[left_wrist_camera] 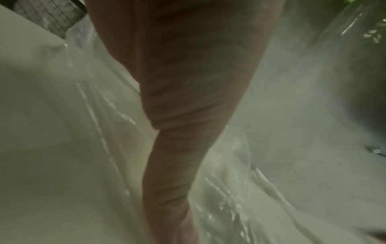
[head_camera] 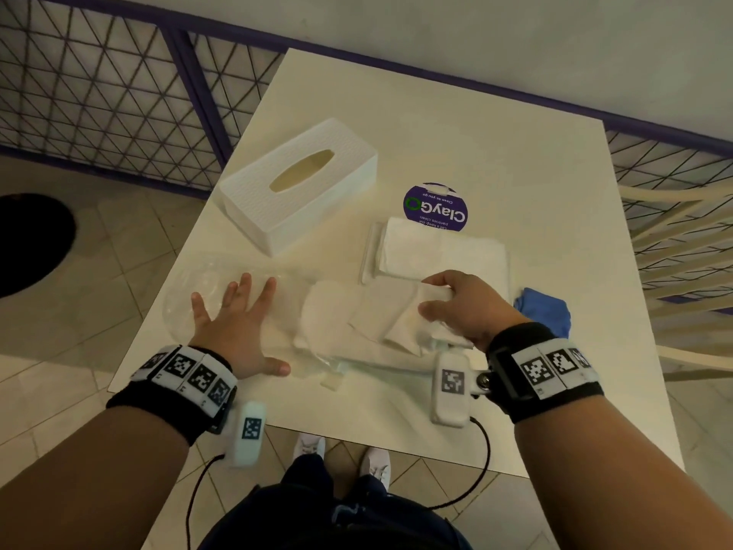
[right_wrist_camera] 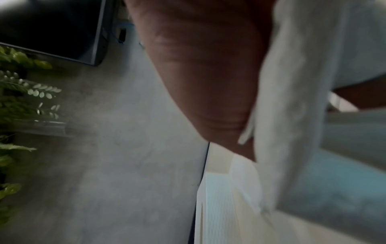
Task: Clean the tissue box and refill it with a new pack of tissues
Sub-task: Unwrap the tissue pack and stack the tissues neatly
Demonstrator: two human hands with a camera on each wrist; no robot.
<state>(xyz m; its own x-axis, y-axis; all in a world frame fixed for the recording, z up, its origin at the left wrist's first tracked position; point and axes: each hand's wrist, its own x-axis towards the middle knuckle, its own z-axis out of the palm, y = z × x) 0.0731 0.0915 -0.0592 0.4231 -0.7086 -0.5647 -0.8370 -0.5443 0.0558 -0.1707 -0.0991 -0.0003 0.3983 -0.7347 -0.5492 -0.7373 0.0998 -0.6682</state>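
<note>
A white plastic tissue box [head_camera: 297, 186] with an oval slot stands at the table's far left, closed and empty-looking. My left hand [head_camera: 234, 323] lies flat with spread fingers on a clear plastic wrapper [head_camera: 206, 287] at the near left; the same wrapper [left_wrist_camera: 225, 198] shows creased under the thumb in the left wrist view. My right hand [head_camera: 456, 307] grips one end of a white tissue stack [head_camera: 369, 315] lying beside the wrapper, and that stack [right_wrist_camera: 292, 99] fills the right wrist view. A second folded tissue stack [head_camera: 436, 252] rests behind it.
A blue cloth [head_camera: 545, 307] lies crumpled right of my right hand. A round purple sticker [head_camera: 434, 208] marks the white table [head_camera: 515, 152]. A wire fence [head_camera: 99, 93] runs behind, and a cream chair [head_camera: 682, 240] stands at the right.
</note>
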